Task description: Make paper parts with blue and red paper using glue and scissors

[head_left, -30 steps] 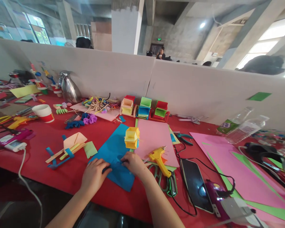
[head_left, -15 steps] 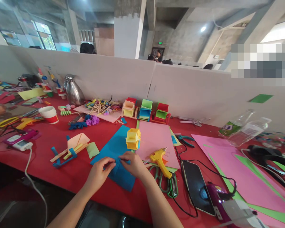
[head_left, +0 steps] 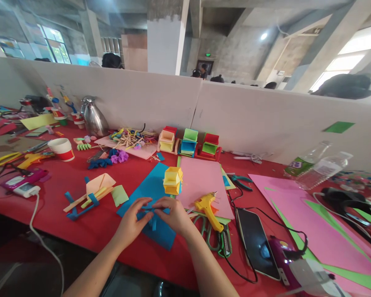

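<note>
Between my left hand (head_left: 134, 220) and my right hand (head_left: 172, 214) is a small blue paper strip (head_left: 153, 223), pinched in the fingertips of both. One end of it hangs below the fingers. A larger blue sheet (head_left: 163, 238) lies flat beneath them. Just beyond my fingertips stands a yellow folded paper piece (head_left: 172, 180), on the edge between the blue sheet and a pink sheet (head_left: 200, 173). To the left of my left hand rests a small construction of blue strips and wooden sticks (head_left: 91, 197).
A yellow glue gun (head_left: 208, 208), a green craft knife (head_left: 225, 244) and a phone (head_left: 257, 242) lie at the right. Folded paper models (head_left: 189, 142) line the low partition. A paper cup (head_left: 61, 149) and steel jug (head_left: 94, 116) stand at the left.
The blue strip has come up off the sheet and now shows between my fingers. My hands have drawn closer together. At far left, another person's hand has moved back.
</note>
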Demonstrator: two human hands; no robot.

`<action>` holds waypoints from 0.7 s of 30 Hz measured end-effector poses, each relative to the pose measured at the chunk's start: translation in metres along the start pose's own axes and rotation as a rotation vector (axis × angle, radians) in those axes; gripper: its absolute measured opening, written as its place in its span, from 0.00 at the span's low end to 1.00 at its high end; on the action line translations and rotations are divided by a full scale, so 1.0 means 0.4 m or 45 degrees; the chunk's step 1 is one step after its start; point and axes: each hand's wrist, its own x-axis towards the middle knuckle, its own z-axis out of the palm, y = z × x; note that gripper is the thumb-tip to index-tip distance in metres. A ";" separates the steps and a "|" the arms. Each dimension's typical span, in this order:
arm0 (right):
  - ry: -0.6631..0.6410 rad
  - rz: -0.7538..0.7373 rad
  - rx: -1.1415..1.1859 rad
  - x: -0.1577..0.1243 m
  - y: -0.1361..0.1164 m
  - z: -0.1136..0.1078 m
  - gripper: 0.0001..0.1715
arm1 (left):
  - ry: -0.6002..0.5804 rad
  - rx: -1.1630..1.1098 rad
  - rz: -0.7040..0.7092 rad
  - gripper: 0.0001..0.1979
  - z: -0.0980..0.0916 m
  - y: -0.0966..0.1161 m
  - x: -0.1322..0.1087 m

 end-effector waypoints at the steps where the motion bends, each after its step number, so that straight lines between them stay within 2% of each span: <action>1: 0.011 0.021 0.030 0.001 -0.004 0.004 0.13 | -0.018 0.026 0.041 0.16 -0.003 -0.002 0.001; 7: 0.083 0.146 0.131 0.003 -0.013 0.023 0.21 | -0.083 0.069 0.027 0.13 -0.010 -0.004 0.000; 13: 0.052 0.178 -0.008 -0.005 0.006 0.021 0.13 | -0.028 -0.014 0.014 0.14 -0.017 0.008 -0.005; 21: -0.030 0.211 -0.083 -0.007 0.004 0.015 0.06 | -0.045 0.094 0.197 0.09 -0.033 0.032 0.012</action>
